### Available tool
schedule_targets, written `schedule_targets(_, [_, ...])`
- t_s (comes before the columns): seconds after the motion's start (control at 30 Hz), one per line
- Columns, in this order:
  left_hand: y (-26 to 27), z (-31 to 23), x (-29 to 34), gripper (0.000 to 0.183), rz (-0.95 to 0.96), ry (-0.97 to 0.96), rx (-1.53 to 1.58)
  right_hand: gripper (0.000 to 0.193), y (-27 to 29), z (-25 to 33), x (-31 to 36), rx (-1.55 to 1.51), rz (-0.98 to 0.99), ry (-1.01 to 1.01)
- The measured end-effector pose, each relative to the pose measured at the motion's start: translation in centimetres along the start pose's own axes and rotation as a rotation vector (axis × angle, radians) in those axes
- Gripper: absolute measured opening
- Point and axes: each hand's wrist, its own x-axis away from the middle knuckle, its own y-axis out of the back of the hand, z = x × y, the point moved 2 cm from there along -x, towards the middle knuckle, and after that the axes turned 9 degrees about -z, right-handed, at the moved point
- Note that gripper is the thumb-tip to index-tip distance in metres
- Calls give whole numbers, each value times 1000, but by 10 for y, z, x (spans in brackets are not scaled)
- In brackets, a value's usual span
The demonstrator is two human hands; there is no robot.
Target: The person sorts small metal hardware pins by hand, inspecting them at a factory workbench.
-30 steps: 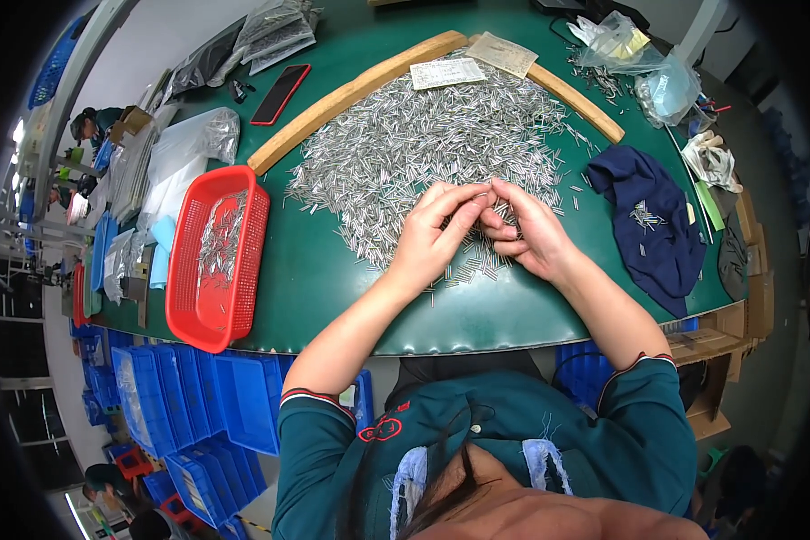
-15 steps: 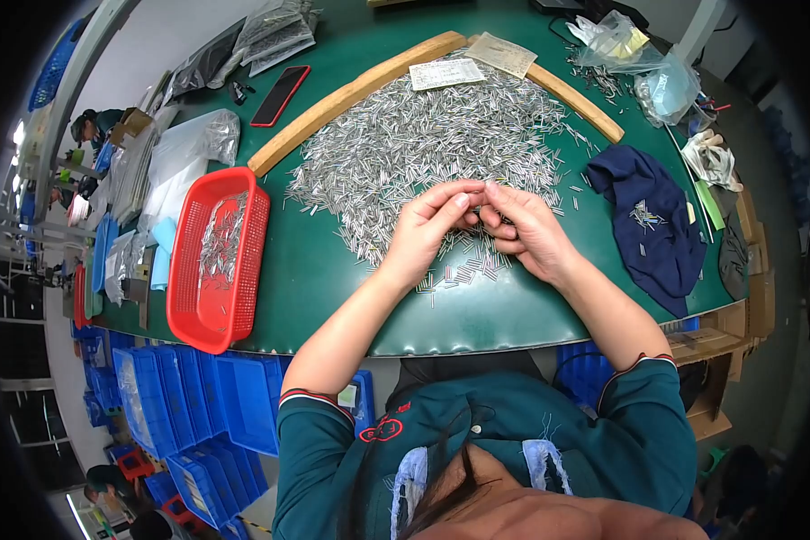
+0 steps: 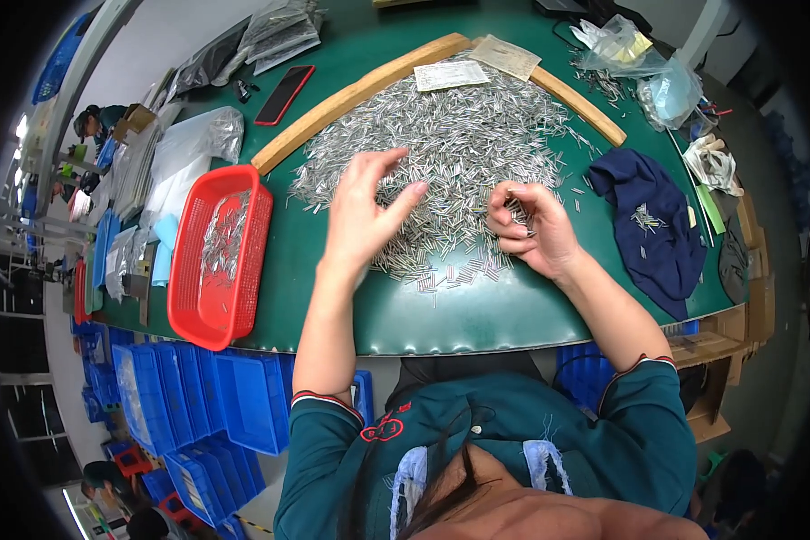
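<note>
A broad heap of small silvery metal pins point(image 3: 441, 135) covers the middle of the green table. Over the heap's left side is my left hand point(image 3: 362, 209), its thumb and fingers spread apart and nothing visible between them. At the heap's right near edge my right hand point(image 3: 540, 229) is curled, palm up, around several metal pins point(image 3: 517, 211); the fingers partly hide them. Loose pins point(image 3: 477, 268) lie scattered on the table between the hands and the near edge.
A red basket point(image 3: 182, 297) with some pins stands at left. Wooden strips point(image 3: 369, 85) border the heap's far side, with paper slips point(image 3: 451, 75) on top. A red-edged phone point(image 3: 284, 94) lies beyond. Dark blue cloth point(image 3: 643, 180) lies right; blue bins point(image 3: 247, 405) stand below.
My hands were together at the fingertips. The left has moved away to the left and spread its fingers; the right has stayed near its place, curled.
</note>
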Motion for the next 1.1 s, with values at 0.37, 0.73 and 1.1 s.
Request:
schedule_targets(0.37, [25,26,18,70,503,97,-479,41,2,-3,-10,-177,-9,-104])
schedule_targets(0.73, [-27,2,24,33,298,-232,-430,32,3,-6,-10,-163,-50,-108])
schedule_targets(1.1, [-43,9,19,18,142,-203,-298,28,-1,-4,-5,-82,-80,-88])
